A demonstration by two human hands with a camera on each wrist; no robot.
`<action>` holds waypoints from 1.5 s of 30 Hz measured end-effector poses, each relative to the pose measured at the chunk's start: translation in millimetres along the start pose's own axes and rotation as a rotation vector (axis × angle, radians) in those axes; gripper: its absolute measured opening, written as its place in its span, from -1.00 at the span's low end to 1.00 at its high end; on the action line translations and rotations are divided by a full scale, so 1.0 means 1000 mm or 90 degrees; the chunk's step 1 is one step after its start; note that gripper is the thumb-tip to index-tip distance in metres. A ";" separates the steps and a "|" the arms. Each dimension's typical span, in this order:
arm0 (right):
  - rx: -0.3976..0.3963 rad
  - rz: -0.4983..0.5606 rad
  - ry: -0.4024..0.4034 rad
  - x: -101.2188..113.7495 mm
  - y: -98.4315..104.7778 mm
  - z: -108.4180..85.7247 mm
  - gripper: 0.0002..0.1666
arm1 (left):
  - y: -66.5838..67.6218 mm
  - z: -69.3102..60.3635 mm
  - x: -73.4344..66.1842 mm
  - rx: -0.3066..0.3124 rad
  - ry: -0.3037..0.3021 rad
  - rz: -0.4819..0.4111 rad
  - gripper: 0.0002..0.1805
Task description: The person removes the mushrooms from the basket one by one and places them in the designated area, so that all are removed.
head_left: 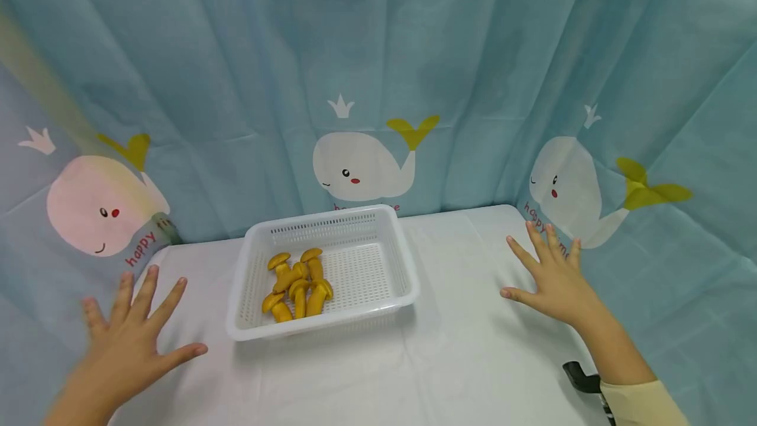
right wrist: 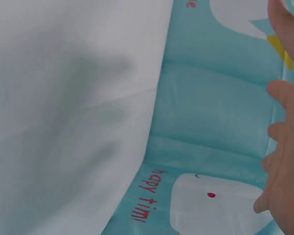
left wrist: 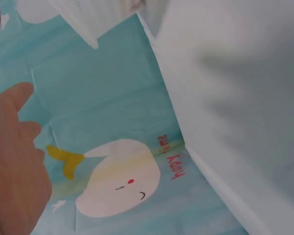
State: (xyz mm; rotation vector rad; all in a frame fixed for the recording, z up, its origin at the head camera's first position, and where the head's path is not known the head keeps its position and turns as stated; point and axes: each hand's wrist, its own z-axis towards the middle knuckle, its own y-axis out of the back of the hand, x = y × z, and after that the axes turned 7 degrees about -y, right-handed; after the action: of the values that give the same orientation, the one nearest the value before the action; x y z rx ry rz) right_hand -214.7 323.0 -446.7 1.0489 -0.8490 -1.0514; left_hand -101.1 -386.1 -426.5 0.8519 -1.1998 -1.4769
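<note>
— Blue curtain (head_left: pixel 473 38), white surface (head_left: pixel 461 360). Mushrooms (head_left: pixel 300 301)?
— In basket (head_left: pixel 361 275), left half; basket runs side-to-side. Right of left hand (head_left: pixel 127 350), the nearer; well left of right hand (head_left: pixel 556 284).
— Grip?
— Both spread wide, empty.

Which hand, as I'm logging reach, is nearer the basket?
Left. In the head view, the left hand is just left of the basket; the right hand is right of it, across a wider gap.
</note>
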 end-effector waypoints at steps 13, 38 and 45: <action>-0.012 0.037 -0.017 0.013 0.001 0.007 0.21 | -0.009 0.009 -0.014 -0.059 -0.042 -0.102 0.42; -0.047 0.119 -0.016 0.036 0.003 0.019 0.16 | -0.018 0.033 -0.048 -0.054 0.025 -0.423 0.25; -0.051 0.133 -0.017 0.039 0.002 0.022 0.16 | -0.021 0.037 -0.052 -0.027 0.067 -0.434 0.25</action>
State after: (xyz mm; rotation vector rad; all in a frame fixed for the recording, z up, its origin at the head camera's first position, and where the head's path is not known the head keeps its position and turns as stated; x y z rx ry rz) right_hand -223.4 279.8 -436.2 0.8605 -0.9097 -0.9158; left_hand -128.3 -326.3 -440.8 1.3759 -0.8241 -1.9509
